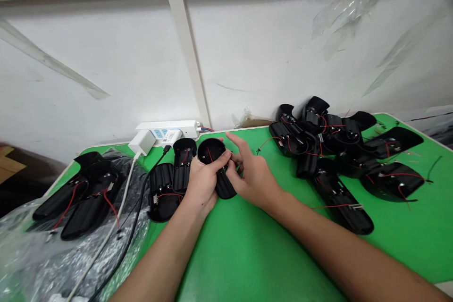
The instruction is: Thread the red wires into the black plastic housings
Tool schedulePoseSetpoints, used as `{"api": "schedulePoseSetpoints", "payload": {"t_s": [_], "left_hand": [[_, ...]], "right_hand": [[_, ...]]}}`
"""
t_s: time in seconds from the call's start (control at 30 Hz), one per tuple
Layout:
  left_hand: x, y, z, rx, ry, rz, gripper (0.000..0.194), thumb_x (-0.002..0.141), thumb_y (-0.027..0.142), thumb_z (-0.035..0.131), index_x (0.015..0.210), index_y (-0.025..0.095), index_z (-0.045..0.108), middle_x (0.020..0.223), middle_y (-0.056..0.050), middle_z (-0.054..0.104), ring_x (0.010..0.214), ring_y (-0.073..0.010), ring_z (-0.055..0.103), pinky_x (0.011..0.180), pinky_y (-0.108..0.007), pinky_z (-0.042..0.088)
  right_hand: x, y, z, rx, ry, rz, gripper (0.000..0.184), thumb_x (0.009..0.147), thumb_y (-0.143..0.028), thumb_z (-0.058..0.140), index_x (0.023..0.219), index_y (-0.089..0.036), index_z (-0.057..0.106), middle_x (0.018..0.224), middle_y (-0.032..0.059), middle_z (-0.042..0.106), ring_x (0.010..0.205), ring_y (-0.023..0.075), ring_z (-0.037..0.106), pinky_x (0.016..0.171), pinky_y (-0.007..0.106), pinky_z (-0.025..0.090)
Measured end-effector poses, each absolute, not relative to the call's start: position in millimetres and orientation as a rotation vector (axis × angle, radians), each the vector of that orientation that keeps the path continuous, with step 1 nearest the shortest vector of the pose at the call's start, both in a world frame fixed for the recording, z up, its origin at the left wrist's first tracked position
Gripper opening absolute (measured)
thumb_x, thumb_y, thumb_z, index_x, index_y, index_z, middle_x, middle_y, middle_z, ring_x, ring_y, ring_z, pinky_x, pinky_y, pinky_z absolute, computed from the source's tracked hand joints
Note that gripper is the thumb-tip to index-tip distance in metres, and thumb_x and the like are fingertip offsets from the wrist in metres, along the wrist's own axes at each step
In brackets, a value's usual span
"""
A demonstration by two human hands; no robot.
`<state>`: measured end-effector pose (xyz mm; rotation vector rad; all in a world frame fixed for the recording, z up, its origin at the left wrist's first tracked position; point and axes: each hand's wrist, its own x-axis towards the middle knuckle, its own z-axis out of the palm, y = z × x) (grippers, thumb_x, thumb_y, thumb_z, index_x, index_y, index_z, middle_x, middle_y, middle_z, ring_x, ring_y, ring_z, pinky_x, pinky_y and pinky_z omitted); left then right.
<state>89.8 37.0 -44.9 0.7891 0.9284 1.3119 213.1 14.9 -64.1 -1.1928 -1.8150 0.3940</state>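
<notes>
Held casing: a black casing (224, 186) with a rounded cup at one end, raised in front of the person above the bench (226, 255), near its middle.
Long axis: slants from upper left to lower right; the cup end points away from the person, toward the wall (247, 71) and a little left, the narrower end back toward the person.
Cup: its hollow faces up to the head view, with a red wire (210, 153) across it.
Left hand (205, 174): closed around the casing from the left, thumb lying over its upper side.
Right hand (255, 174): at the casing's right edge, index finger stretched out, thumb and other fingers bent in close; whether they pinch anything I cannot tell.
Beside the left hand: two similar casings, one with its curved end toward the wall (183, 170), the other with it toward the person (165, 193).
Far left: two more casings (94, 203) on clear plastic wrap (46, 269), narrow ends toward the person.
Right side: a heap of casings (329, 137) pointing various ways, red wires trailing.
Back edge: a white power strip (189, 128) with adapters, and a white cable (124, 193) and a black cable (141, 193) running forward.
</notes>
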Motion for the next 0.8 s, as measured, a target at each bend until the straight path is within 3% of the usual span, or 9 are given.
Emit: {"api": "schedulePoseSetpoints", "payload": {"t_s": [0.17, 0.47, 0.8], "left_hand": [[92, 34, -46, 0.849, 0.948, 1.313, 0.040, 0.057, 0.026, 0.094, 0.084, 0.014, 0.066, 0.079, -0.002, 0.067, 0.071, -0.0149, 0.063, 0.071, -0.029, 0.054], [95, 32, -51, 0.903, 0.954, 1.345, 0.043, 0.060, 0.029, 0.092, 0.088, 0.016, 0.062, 0.081, -0.001, 0.065, 0.072, -0.0146, 0.061, 0.074, -0.032, 0.054], [95, 32, -59, 0.940, 0.991, 1.352, 0.042, 0.064, 0.026, 0.089, 0.097, 0.015, 0.065, 0.087, -0.004, 0.067, 0.079, -0.0174, 0.063, 0.079, -0.033, 0.052]], "right_hand": [[216, 12, -60, -1.224, -1.915, 0.272, 0.071, 0.092, -0.015, 0.043, 0.159, -0.020, 0.021, 0.074, -0.0015, 0.069, 0.048, 0.0125, 0.055, 0.045, 0.025, 0.034], [223, 12, -54, -1.161, -2.018, 0.113, 0.085, 0.088, -0.013, 0.043, 0.164, -0.020, 0.006, 0.062, -0.0039, 0.064, 0.043, 0.0142, 0.048, 0.048, 0.027, 0.033], [221, 10, -48, -1.134, -2.186, -0.044, 0.085, 0.084, -0.009, 0.041, 0.164, -0.020, 0.016, 0.061, -0.0011, 0.062, 0.048, 0.0182, 0.051, 0.047, 0.029, 0.031]]}}
